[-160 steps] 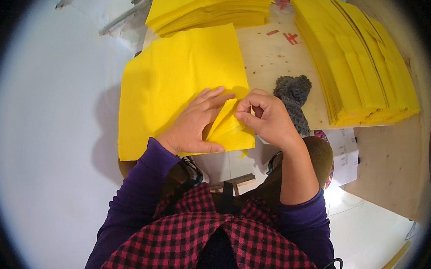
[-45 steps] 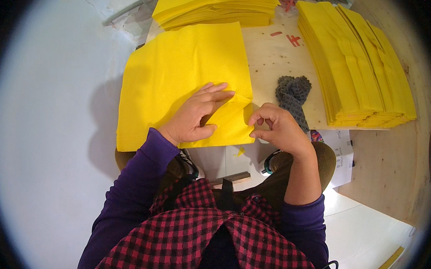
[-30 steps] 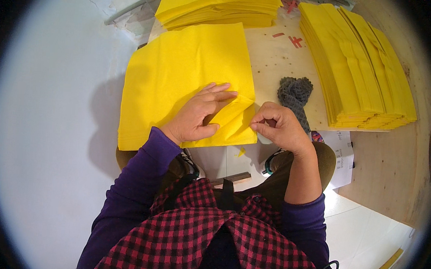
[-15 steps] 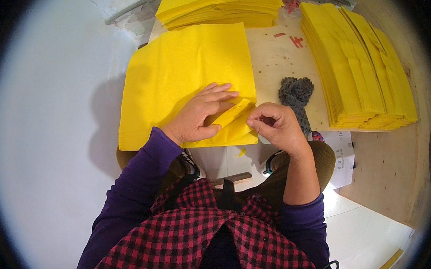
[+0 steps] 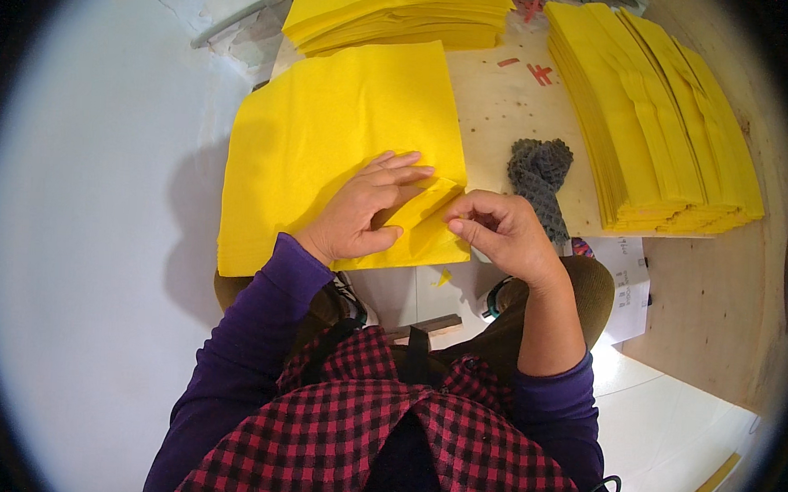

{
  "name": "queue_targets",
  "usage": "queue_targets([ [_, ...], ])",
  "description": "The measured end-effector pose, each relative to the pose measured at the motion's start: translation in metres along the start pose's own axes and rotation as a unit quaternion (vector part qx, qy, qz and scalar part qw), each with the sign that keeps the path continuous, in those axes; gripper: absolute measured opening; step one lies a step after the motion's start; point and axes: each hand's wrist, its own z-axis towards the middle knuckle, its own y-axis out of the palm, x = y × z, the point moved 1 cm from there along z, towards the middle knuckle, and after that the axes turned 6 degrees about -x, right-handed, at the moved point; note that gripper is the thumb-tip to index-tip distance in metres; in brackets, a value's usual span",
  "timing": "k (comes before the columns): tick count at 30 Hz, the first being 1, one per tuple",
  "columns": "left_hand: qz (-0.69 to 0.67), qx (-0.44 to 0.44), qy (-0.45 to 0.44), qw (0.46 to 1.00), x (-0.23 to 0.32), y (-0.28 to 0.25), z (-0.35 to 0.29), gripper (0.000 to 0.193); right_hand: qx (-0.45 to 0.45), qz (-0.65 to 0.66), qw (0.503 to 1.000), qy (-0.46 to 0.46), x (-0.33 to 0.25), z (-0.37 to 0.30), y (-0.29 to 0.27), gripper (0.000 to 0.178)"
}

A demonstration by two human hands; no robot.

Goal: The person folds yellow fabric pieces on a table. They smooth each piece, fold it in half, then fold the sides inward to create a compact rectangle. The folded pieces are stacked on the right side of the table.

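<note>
A large yellow sheet, like felt or non-woven cloth, lies flat on the table in front of me, with more layers visible at its left edge. My left hand rests on it with fingers stretched out and thumb apart, pressing beside a raised fold. At the sheet's near right corner, my right hand pinches the edge between thumb and forefinger. Between the two hands a folded flap stands up from the surface. The exact grip point is partly hidden by my right fingers.
A thick yellow stack sits at the back, and further yellow stacks stand to the right. A crumpled dark grey textured cloth lies on the wooden table. A yellow scrap is on the floor below.
The flap between my hands has shifted and opened wider. My right hand has moved slightly left with its pinch held; my left hand stays in place.
</note>
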Motion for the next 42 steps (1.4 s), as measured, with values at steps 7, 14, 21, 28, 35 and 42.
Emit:
queue_targets([
  [7,0.006,0.000,-0.006,1.000,0.000,0.001,-0.001,0.057,-0.012,0.030,0.999,0.036,-0.002,-0.002,-0.001,0.025],
  [14,0.004,0.003,0.001,1.000,-0.001,0.001,-0.001,0.058,-0.056,0.107,0.990,0.066,0.000,-0.001,0.001,0.017],
  [21,-0.001,0.001,-0.004,1.000,-0.001,0.001,0.000,0.059,-0.050,0.178,0.980,0.070,-0.003,-0.001,0.005,0.012],
  [28,-0.024,-0.003,-0.011,1.000,-0.002,0.001,0.000,0.052,-0.073,0.212,0.974,0.042,-0.004,0.006,0.008,0.015],
  [35,-0.017,-0.003,-0.006,1.000,-0.004,0.001,0.000,0.051,-0.053,0.199,0.978,0.018,-0.009,0.004,0.008,0.017],
  [42,-0.025,-0.003,-0.003,1.000,-0.001,0.000,0.000,0.049,0.038,0.064,0.997,0.009,-0.002,0.006,0.014,0.008],
])
